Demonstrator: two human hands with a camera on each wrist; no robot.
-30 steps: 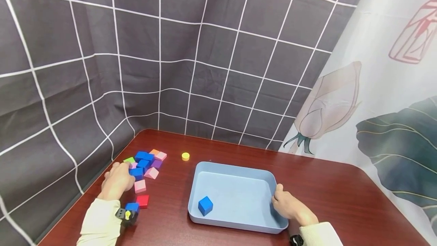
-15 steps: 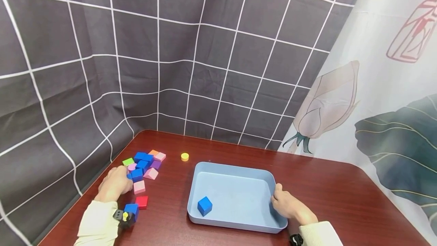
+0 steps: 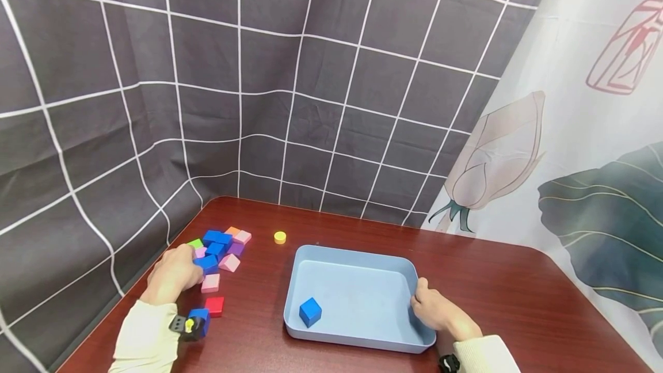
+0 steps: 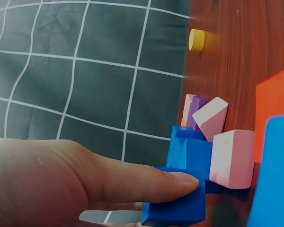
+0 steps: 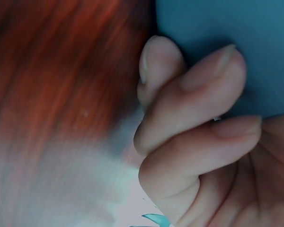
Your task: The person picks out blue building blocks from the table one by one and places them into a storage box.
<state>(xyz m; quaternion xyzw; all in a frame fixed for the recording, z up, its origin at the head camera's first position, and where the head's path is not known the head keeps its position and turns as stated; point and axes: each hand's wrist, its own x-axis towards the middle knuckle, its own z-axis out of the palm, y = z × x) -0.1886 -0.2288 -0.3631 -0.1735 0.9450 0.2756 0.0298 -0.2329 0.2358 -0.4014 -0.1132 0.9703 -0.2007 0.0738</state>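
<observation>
At the pile on the left, my left hand (image 3: 175, 272) pinches a blue block (image 4: 180, 210). In the left wrist view the thumb lies across its face, and the other fingers are mostly hidden behind it. More blue blocks (image 3: 217, 238), pink blocks (image 3: 210, 283), a purple block (image 3: 236, 248) and a green block (image 3: 195, 243) crowd around that hand. My right hand (image 3: 437, 308) grips the right rim of a light blue tray (image 3: 357, 281), its fingers curled over the edge in the right wrist view. One blue cube (image 3: 310, 312) sits in the tray's front left corner.
A yellow round block (image 3: 280, 238) stands apart, behind and left of the tray. Close to the left wrist lie a red block (image 3: 214, 306) and another blue block (image 3: 199, 320). A dark grid curtain (image 3: 311, 102) hangs along the back and left table edges.
The left hand has shifted slightly among the blocks, and the blue block at its fingers has turned a little. The right hand and tray stay put.
</observation>
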